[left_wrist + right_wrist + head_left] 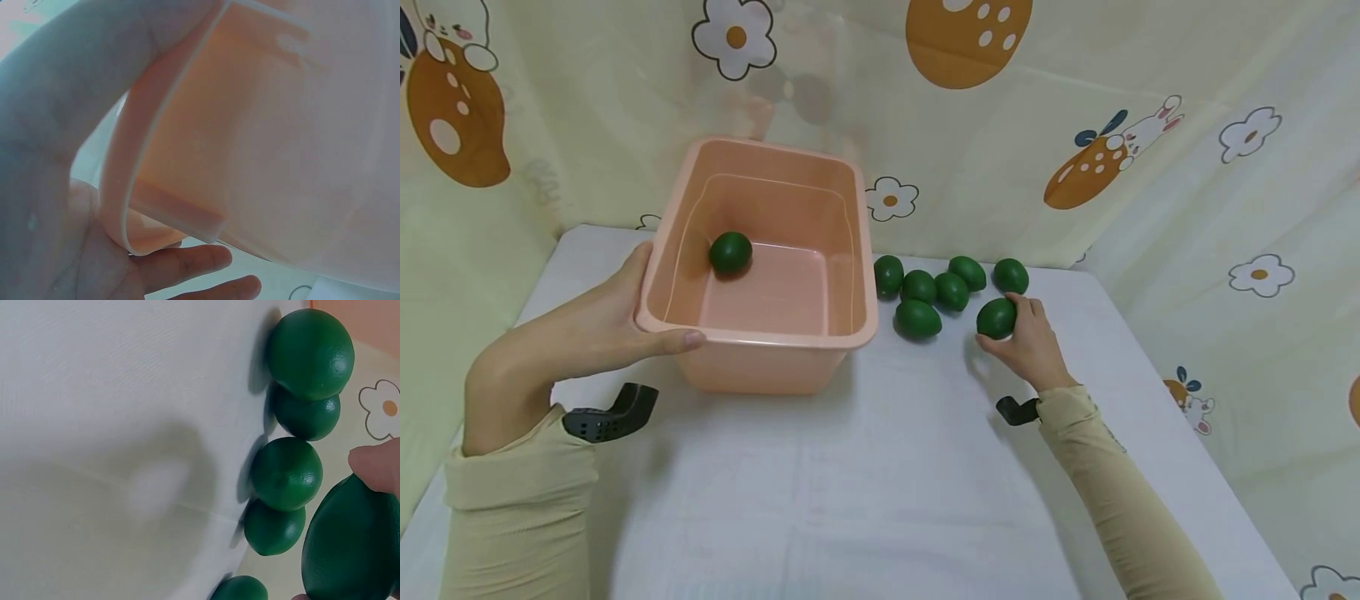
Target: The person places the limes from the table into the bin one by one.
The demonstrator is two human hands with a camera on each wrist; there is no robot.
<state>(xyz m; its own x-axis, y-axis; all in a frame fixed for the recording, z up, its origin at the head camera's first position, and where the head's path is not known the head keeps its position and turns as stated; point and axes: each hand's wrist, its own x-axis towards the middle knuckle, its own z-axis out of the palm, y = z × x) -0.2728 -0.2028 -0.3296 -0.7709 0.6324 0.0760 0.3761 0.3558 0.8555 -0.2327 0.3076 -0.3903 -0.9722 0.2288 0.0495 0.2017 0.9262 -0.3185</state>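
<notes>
In the head view my left hand [587, 321] holds a pink plastic basin [775, 340] at its left rim, the thumb lying along the front edge. The left wrist view has the palm against the basin's curved rim [115, 187], two fingers reaching out beneath it. One dark green lime [731, 253] lies inside the basin, towards its left wall. On the right, my right hand [1033, 350] pinches another lime [996, 319] between thumb and fingers. That lime [350, 544] fills the lower right of the right wrist view.
Several more limes [917, 320] lie grouped between the basin and my right hand, with a single lime [1011, 276] just behind the held one. A white cloth [880, 500] covers the table. Patterned curtains [1187, 208] hang along its back and sides.
</notes>
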